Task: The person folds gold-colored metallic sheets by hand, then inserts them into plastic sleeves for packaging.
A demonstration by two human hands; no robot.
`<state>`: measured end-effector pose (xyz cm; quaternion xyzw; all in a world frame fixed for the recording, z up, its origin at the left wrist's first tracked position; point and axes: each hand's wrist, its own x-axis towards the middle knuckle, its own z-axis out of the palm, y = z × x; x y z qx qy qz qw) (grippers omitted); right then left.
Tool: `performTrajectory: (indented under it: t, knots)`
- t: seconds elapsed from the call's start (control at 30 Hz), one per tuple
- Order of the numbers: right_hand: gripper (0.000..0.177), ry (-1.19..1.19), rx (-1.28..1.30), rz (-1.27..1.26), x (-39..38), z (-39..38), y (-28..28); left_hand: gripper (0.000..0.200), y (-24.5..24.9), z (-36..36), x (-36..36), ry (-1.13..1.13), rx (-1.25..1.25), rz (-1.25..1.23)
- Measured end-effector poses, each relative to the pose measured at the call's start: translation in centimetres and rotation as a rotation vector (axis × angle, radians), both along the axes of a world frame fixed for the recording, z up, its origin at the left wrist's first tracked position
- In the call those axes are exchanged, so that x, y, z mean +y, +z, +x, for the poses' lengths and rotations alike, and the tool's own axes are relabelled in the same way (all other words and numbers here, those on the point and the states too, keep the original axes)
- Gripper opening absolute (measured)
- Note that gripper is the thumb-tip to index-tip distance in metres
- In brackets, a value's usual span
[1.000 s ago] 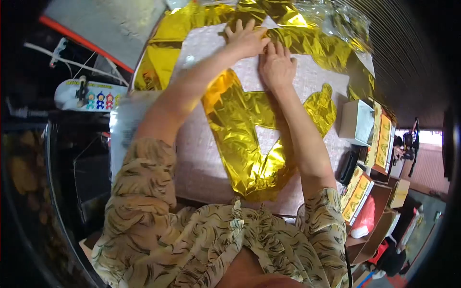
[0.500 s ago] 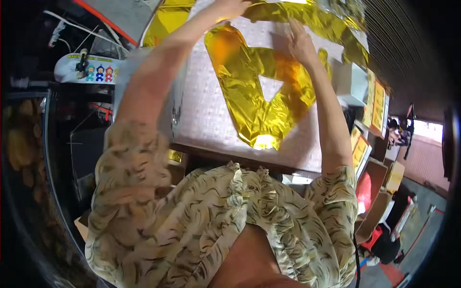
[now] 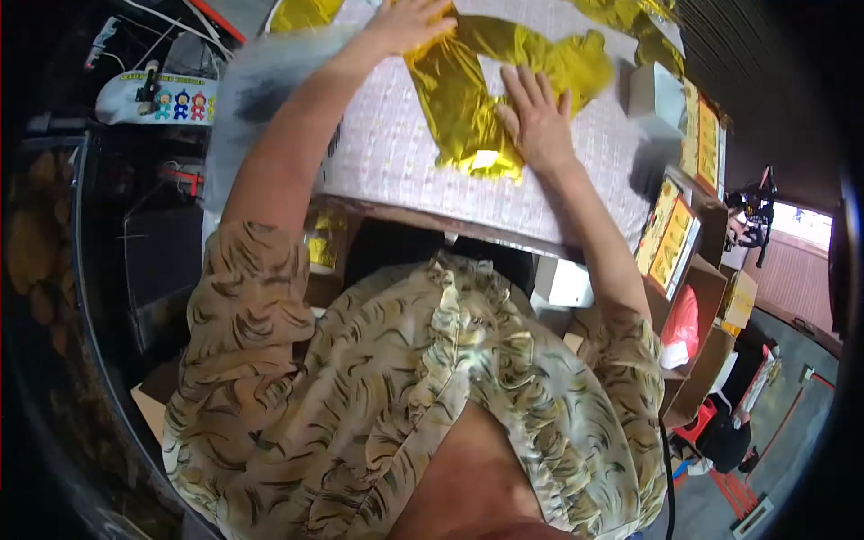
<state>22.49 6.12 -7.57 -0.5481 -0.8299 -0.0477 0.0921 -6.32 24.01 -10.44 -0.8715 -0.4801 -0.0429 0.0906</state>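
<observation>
A flat gold foil balloon, shaped like a figure 4, lies creased on the patterned pale cloth of the table. My left hand rests on its upper left part, fingers stretched out across the foil. Nearer to me on the other side, my right hand lies flat with spread fingers over the foil's middle and right edge. The palms hide some of the balloon beneath them.
More gold foil lies at the table's far left and far right corners. A white box and orange-yellow cartons stand along the right side. Clear plastic covers the left edge, beside a skateboard with cartoon figures.
My right hand has come down and closer to me, onto the lower part of the balloon. My left hand has moved onto its upper left. The camera view has shifted too.
</observation>
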Motion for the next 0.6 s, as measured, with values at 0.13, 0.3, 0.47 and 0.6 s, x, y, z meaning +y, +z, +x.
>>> performTrajectory:
  t: [0.13,0.3,0.47,0.6]
  knots:
    - [0.063,-0.002,0.032,0.000,0.4,0.5,-0.5,0.033,1.6,1.5,-2.7,-0.194,-0.431,0.465]
    - [0.065,-0.005,0.068,0.022,-0.8,0.4,0.0,0.063,6.0,4.1,-12.4,-0.051,0.370,0.009]
    - [0.070,0.208,0.167,0.104,-2.2,-0.7,1.2,0.065,2.5,4.4,-16.0,-0.045,-0.215,-0.097]
    - [0.072,0.291,0.011,-0.055,-4.7,-1.4,1.7,0.065,2.1,4.4,-16.1,-0.010,-0.225,-0.086]
